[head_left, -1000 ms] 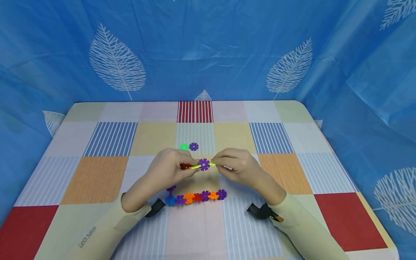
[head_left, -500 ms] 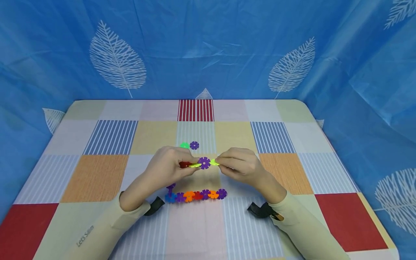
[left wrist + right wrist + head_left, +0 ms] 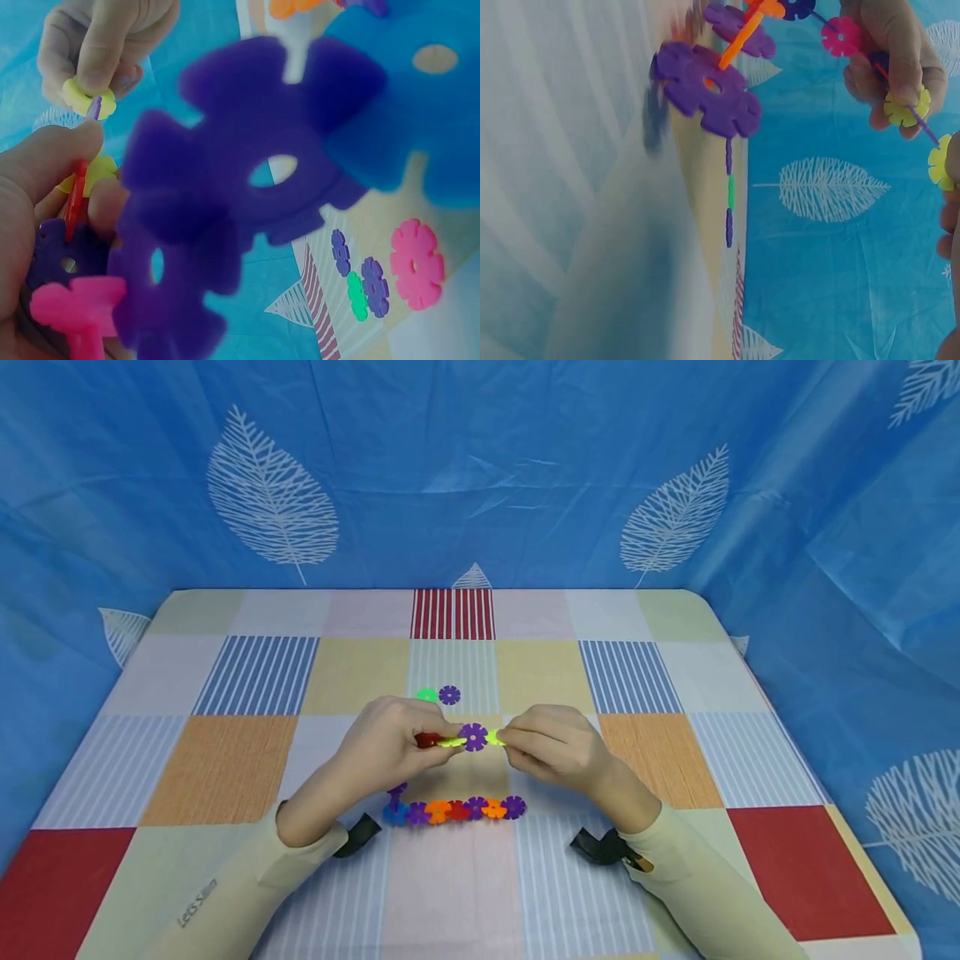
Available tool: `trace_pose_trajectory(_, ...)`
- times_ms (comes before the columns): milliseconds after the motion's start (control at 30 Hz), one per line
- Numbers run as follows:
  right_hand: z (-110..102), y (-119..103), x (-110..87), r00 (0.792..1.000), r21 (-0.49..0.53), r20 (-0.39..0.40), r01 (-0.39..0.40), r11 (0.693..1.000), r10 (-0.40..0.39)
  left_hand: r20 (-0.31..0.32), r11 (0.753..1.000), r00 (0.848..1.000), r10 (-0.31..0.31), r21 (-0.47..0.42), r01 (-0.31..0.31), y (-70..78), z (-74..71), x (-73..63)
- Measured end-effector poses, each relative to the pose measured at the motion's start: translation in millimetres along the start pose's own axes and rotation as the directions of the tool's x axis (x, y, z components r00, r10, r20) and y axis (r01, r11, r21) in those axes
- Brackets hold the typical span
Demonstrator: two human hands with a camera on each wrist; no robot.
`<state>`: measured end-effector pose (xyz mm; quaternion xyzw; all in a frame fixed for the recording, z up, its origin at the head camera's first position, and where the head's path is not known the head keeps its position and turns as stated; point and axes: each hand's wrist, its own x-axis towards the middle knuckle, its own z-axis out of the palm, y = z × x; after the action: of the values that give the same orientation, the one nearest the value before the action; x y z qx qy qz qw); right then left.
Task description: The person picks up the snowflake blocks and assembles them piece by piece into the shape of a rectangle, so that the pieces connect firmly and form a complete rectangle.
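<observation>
Near the table's middle, my left hand [image 3: 393, 735] pinches a chain of slotted flower discs between thumb and fingers. A red disc [image 3: 426, 740] and a yellow disc [image 3: 452, 742] show at its fingertips. Beyond them stands a purple disc [image 3: 473, 737], joined to the yellow one. My right hand [image 3: 555, 743] pinches another yellow disc [image 3: 940, 162] by its outer edge, with its inner edge right at the purple disc's rim. In the left wrist view, a pink disc [image 3: 79, 300] and a dark purple disc [image 3: 67, 259] continue the held chain below the left fingers.
Closer to me lies a joined row of purple, orange, red and blue discs [image 3: 457, 811], with a purple disc [image 3: 397, 792] angled up at its left end. Loose green [image 3: 427, 695] and purple discs [image 3: 449, 695] lie behind the hands. A checked cloth [image 3: 637, 677] covers the table.
The right hand has shifted slightly right, and its yellow disc has turned to show more of its face beside the purple disc. The left hand keeps its grip almost still.
</observation>
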<state>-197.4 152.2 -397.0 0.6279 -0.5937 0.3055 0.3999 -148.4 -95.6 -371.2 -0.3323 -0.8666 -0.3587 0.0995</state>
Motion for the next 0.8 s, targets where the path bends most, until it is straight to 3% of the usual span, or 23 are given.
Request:
trace_pose_trajectory(100, 2.3, -0.7, 2.0, 1.0, 0.018, -0.026, -0.013, 1.0, 0.013, 0.016, 1.0, 1.0, -0.007, -0.016, 0.008, 0.2, -0.4, 0.5)
trace_pose_trajectory(300, 1.4, 2.7, 6.4, 0.984, 0.153, -0.15, -0.068, 0.986, 0.091, 0.012, 0.998, 1.0, -0.015, -0.067, 0.016, -2.5, -6.3, -0.4)
trace_pose_trajectory(567, 0.0, 3.7, -0.2, 0.999, 0.171, -0.037, -0.028, 0.985, 0.035, 0.013, 0.997, 1.0, 0.021, -0.074, -0.02, -1.1, -3.3, -0.6)
trace_pose_trajectory(800, 1.6, 2.5, -1.3, 0.998, 0.196, -0.04, -0.045, 0.98, 0.054, 0.027, 0.998, 0.999, 0.041, -0.056, -0.039, -0.9, -1.6, 0.1)
